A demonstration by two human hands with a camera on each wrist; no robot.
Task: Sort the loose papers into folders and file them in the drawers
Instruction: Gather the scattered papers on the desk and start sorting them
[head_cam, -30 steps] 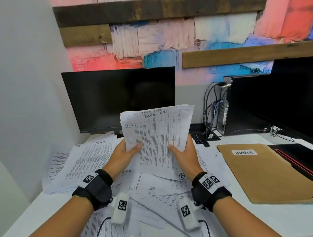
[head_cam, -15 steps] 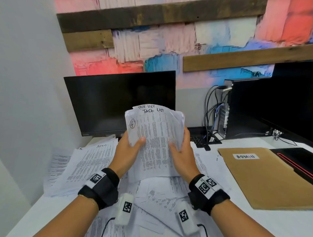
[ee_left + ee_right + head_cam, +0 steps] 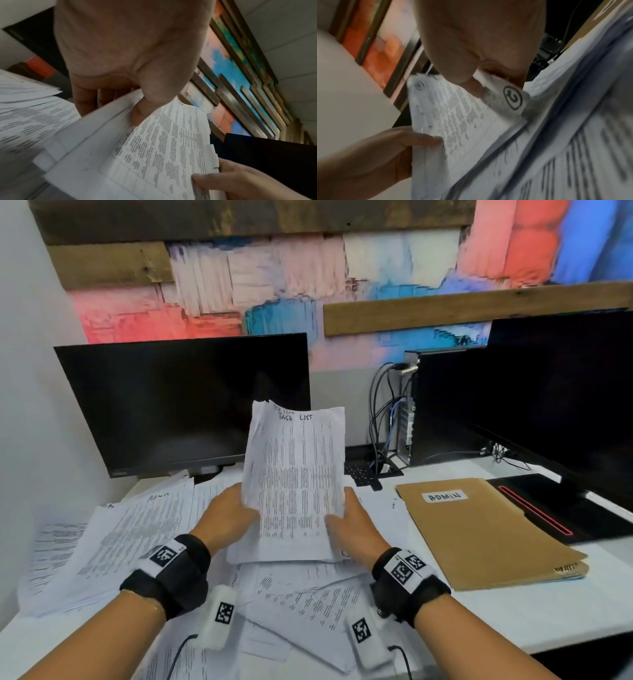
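A stack of printed papers (image 3: 298,484) headed "TASK LIST" stands upright on its bottom edge above the paper-strewn desk, in front of the left monitor. My left hand (image 3: 227,517) grips its left edge, thumb (image 3: 140,115) on the front sheet and fingers behind. My right hand (image 3: 352,523) grips the right edge, its thumb (image 3: 475,86) pinching near a circled mark. The same stack (image 3: 164,146) fills the left wrist view and shows as a stack (image 3: 452,119) in the right wrist view. A brown folder (image 3: 479,529) labelled "ADMIN" lies flat at the right.
Loose printed sheets (image 3: 113,542) cover the white desk (image 3: 513,618) left and centre. A black monitor (image 3: 185,402) stands behind the stack, a second monitor (image 3: 555,395) at the right. A black folder with a red stripe (image 3: 541,511) lies beyond the brown one. Cables and a small computer (image 3: 407,412) stand at the back.
The stack has been squared up and narrowed, its sheets pulled together between both hands. It now stands more upright with its bottom edge nearer the desk.
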